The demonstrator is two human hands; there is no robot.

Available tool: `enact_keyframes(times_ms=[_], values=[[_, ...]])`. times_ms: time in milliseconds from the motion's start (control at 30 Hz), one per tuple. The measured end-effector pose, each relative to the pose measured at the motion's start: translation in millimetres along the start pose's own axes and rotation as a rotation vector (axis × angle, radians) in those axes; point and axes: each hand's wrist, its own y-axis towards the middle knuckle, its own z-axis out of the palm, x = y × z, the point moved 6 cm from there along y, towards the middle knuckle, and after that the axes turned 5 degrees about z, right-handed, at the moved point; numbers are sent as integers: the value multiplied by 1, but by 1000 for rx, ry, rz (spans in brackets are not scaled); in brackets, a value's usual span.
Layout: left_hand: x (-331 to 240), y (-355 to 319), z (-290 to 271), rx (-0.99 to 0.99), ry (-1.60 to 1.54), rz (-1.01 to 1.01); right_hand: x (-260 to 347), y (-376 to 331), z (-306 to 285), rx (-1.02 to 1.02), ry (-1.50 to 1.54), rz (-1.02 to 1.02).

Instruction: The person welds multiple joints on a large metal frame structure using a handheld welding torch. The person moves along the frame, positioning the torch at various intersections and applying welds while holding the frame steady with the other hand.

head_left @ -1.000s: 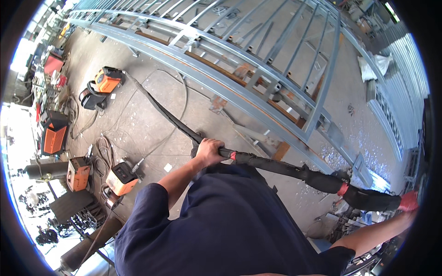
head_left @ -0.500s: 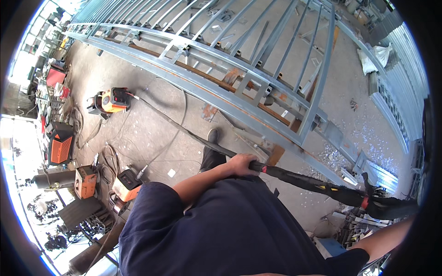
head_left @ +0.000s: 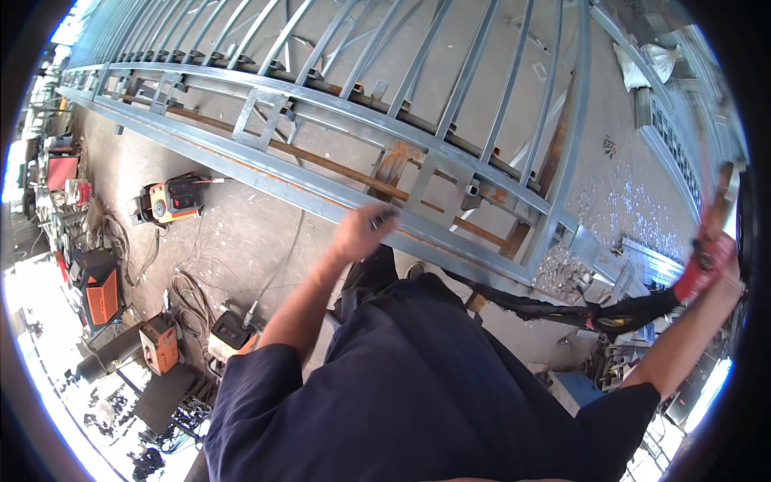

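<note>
My left hand (head_left: 363,233) is raised near the long lower rail of a grey metal frame (head_left: 241,167), just ahead of my body. Its fingers look partly curled but are smeared, and a dark patch shows by the fingertips. At the far right my right hand (head_left: 725,271) is wrapped around a red-covered part at the end of a thick black-wrapped cable (head_left: 546,309). That cable sags from in front of my waist toward the right hand. Above the grip a blurred brownish piece (head_left: 724,181) sticks up; its kind cannot be made out.
An orange-and-black machine (head_left: 183,199) stands on the floor to the left. Nearer are more orange-and-black boxes (head_left: 100,293) and a coiled hose or cable (head_left: 185,297). Metal scraps and a blue box (head_left: 580,390) lie at lower right. A white sack (head_left: 662,64) rests at far right.
My left hand has let go of the black-wrapped cable and moved up and left toward the rail. The right hand has come into view, raised with the cable. My view has shifted.
</note>
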Motion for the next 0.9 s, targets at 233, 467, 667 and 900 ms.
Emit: enact_keyframes(times_ms=[233,467,667,900], values=[[-24,139,-111,-178,134,6,-156,110,134,347,-103,381],[-23,282,-97,-83,368,160,-260,164,169,522,-199,708],[4,340,-52,145,550,2,-297,182,178,468,-81,738],[-6,340,-65,270,435,-228,-339,206,188,574,24,831]])
